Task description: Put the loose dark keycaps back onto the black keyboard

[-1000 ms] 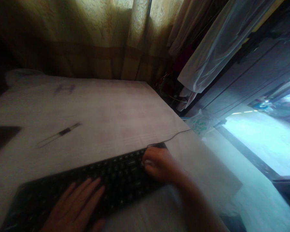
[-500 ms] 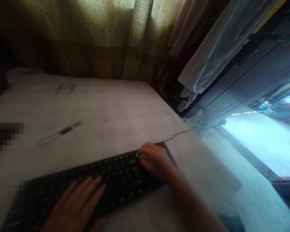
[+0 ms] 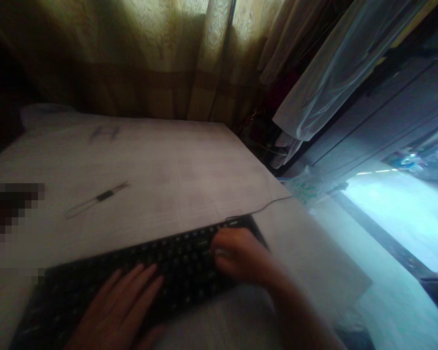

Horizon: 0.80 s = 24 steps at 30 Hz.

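Note:
A black keyboard [image 3: 184, 250] lies at a slant on the pale-covered surface in front of me. Flat across its left and middle keys rests my left hand [image 3: 120, 306], open, fingers stretched out and slightly apart. My right hand [image 3: 239, 255] is curled closed over the right-hand keys, with the thumb against the bent fingers. Whatever may be inside that grip is hidden; a small pale spot shows by the thumb, too blurred to name. A thin cable [image 3: 270, 204] runs from the keyboard's far edge off to the right.
On the light cloth [image 3: 175, 165] lies a thin looped item with a dark middle [image 3: 104, 195]. A curtain [image 3: 149, 48] hangs behind. At the right, past the edge, are hanging white cloth [image 3: 314, 92], a clear plastic bag [image 3: 304, 187] and bright floor.
My right hand has come down from the keyboard's far edge toward me, still closed. The left hand stays flat on the keys. The whole view has shifted slightly.

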Each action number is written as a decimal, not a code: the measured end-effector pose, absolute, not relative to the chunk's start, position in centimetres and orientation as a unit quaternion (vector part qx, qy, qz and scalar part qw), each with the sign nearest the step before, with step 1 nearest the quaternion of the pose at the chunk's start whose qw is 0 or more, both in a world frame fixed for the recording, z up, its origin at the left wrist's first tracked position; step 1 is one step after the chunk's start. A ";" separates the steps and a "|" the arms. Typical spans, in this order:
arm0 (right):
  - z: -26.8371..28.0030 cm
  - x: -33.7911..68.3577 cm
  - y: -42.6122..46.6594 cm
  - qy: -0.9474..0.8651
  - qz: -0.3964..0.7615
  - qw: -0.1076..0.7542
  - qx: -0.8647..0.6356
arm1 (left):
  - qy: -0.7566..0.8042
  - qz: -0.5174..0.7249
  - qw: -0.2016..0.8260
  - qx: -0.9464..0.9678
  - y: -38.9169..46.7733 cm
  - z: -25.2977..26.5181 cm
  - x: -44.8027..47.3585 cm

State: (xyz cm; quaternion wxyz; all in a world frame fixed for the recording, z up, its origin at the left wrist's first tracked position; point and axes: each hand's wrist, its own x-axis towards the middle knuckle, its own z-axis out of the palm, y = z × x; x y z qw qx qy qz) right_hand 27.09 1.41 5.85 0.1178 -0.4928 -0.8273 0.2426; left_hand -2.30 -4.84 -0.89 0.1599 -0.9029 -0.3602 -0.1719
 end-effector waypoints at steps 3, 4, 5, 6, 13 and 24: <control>5.9 27.4 1.5 -0.831 0.257 0.117 -0.479 | -0.361 -0.170 0.159 -0.903 -4.8 -1.0 -2.4; 5.8 27.4 1.6 -0.830 0.255 0.125 -0.479 | -0.359 -0.172 0.157 -0.904 -4.8 -1.0 -2.5; 5.6 27.4 1.7 -0.829 0.250 0.136 -0.482 | -0.356 -0.175 0.155 -0.905 -4.8 -1.0 -2.5; 5.4 27.3 1.8 -0.826 0.244 0.148 -0.486 | -0.352 -0.181 0.155 -0.905 -4.8 -1.1 -2.5; 3.9 26.6 2.3 -0.810 0.186 0.237 -0.503 | -0.353 -0.185 0.157 -0.904 -4.8 -1.2 -2.4; 3.8 25.4 3.2 -0.795 0.133 0.236 -0.542 | -0.357 -0.181 0.168 -0.901 -5.0 -1.4 -2.3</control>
